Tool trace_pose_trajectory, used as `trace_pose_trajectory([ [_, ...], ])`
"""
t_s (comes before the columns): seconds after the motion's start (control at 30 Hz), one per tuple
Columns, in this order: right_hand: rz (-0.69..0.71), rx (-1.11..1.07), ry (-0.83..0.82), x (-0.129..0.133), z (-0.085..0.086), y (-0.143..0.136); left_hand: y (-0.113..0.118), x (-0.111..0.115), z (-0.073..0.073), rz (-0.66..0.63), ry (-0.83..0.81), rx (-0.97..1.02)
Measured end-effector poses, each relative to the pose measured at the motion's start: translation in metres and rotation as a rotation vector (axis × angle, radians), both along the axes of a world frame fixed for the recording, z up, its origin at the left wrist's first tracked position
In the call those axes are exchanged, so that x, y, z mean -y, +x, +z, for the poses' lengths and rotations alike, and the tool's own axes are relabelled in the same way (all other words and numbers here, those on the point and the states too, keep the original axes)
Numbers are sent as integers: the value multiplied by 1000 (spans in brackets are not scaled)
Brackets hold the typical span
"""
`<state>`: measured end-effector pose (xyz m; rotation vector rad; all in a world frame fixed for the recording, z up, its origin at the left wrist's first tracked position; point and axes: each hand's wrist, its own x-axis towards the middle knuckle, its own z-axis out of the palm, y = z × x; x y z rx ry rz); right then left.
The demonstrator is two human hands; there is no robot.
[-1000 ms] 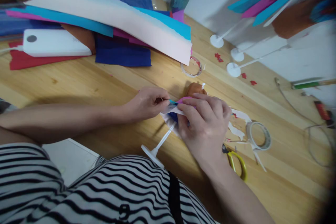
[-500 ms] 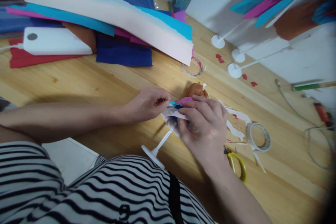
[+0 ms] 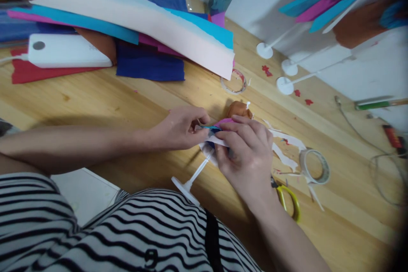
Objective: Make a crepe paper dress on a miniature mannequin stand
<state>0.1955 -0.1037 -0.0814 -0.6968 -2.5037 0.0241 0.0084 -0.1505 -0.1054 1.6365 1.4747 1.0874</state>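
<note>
Between my two hands is a small paper craft (image 3: pixel 216 137) of white, blue and pink paper, fixed to a white stick with a round white base (image 3: pixel 185 190) that tilts against my shirt. My left hand (image 3: pixel 183 128) pinches the craft's left edge between thumb and forefinger. From the right, my right hand (image 3: pixel 248 151) grips the craft, its fingers over the top and the thumb below. My right fingers hide part of the paper. Just behind the craft sits a brown paper bundle (image 3: pixel 238 109) with a white tip.
Yellow-handled scissors (image 3: pixel 288 199) lie by my right wrist. A tape roll (image 3: pixel 315 165) rests among white paper strips (image 3: pixel 285 157); another roll (image 3: pixel 234 81) is further back. Coloured paper sheets (image 3: pixel 153 25) and a white power bank (image 3: pixel 70 50) lie back left. Finished paper pieces on stands (image 3: pixel 284 86) lean at the wall.
My left thumb and forefinger have shifted slightly right along the craft's edge, and the gap between them has changed a little. My right hand has barely moved.
</note>
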Motion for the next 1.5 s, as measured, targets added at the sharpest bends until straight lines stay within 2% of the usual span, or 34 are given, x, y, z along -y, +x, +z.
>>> trace_pose_trajectory([
  [0.17,23,7,-2,0,1,1,1,-1,-6,7,52,-156],
  [0.43,59,22,-12,0,-1,3,1,-3,-3,44,-38,-38],
  [0.8,44,72,-21,-1,2,-1,0,-2,-1,19,-84,44],
  [1.17,33,98,-23,-6,5,-2,1,-2,-3,38,-49,41],
  [1.37,33,56,-151,-8,8,-1,0,-2,-2,44,-24,-18],
  [1.5,16,40,-139,-10,6,-1,1,-2,-3,48,-15,-17],
])
